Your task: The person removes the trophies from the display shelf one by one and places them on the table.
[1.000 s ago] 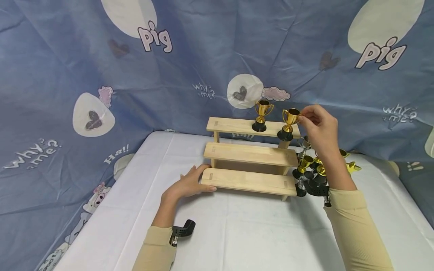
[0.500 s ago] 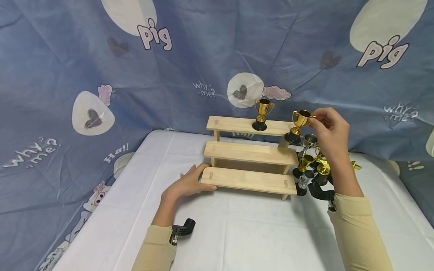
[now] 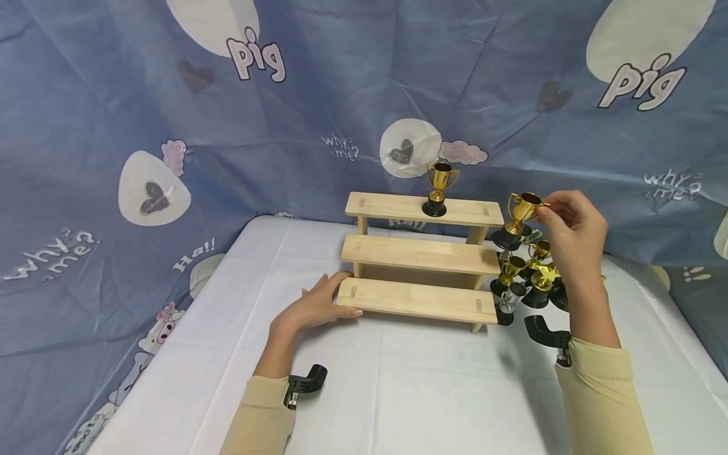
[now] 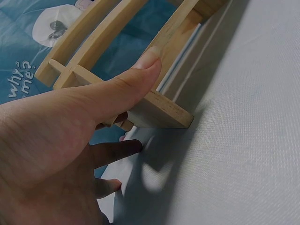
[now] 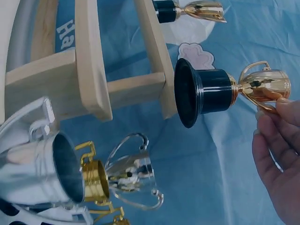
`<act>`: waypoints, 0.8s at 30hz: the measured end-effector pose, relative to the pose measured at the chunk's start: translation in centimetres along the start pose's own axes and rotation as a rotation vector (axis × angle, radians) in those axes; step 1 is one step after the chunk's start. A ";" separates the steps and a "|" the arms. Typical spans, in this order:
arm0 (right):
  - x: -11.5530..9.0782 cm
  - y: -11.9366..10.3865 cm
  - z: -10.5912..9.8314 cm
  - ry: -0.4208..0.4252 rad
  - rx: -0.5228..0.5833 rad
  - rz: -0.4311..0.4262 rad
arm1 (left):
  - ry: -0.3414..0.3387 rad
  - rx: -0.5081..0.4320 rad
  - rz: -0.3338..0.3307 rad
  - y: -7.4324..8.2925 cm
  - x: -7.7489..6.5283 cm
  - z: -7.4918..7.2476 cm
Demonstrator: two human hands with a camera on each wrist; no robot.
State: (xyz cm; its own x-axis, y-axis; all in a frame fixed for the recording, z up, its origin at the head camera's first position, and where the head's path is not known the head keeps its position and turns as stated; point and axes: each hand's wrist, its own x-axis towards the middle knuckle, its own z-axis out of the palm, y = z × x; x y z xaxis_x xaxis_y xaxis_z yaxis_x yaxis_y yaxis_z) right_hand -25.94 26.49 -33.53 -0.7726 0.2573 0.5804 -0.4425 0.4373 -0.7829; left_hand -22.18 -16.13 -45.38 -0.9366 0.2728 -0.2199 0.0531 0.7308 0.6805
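Observation:
My right hand (image 3: 577, 237) pinches one handle of a small gold trophy cup (image 3: 524, 207) with a black base. In the right wrist view this trophy (image 5: 265, 86) hangs just off the stand's right end, its base apart from the wood. At the left end of the lowest step of the three-tier wooden stand (image 3: 418, 299), my left hand (image 3: 317, 305) grips the board. The left wrist view has the thumb over the board's edge and the other fingers spread beside it. Another gold trophy (image 3: 438, 189) stands upright on the top step.
Several gold and silver trophies, among them a small silver cup (image 3: 512, 300) and one with a gold star (image 3: 546, 278), crowd the white tablecloth (image 3: 432, 392) right of the stand. A blue printed cloth (image 3: 318, 76) hangs behind.
The pinched gold trophy has come off the right end of the top step, moving right and slightly down with my right hand. My left hand stays on the stand.

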 end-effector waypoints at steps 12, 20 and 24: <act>-0.3 1.7 -3.0 0.071 0.036 0.061 | -0.005 0.005 -0.010 0.2 0.0 0.0; -2.1 3.1 -4.0 0.017 -0.083 0.135 | -0.017 0.007 0.002 0.1 0.3 0.0; -2.4 3.5 -3.9 0.009 -0.092 0.115 | -0.016 0.005 -0.005 -0.1 0.3 0.1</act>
State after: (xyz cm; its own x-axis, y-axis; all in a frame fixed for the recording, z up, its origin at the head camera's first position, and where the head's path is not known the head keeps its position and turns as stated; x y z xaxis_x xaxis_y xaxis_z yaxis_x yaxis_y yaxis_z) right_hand -23.86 30.73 -36.74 -0.8118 0.3174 0.4901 -0.3072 0.4817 -0.8208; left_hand -22.43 -16.09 -45.58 -0.9312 0.2794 -0.2342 0.0505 0.7350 0.6762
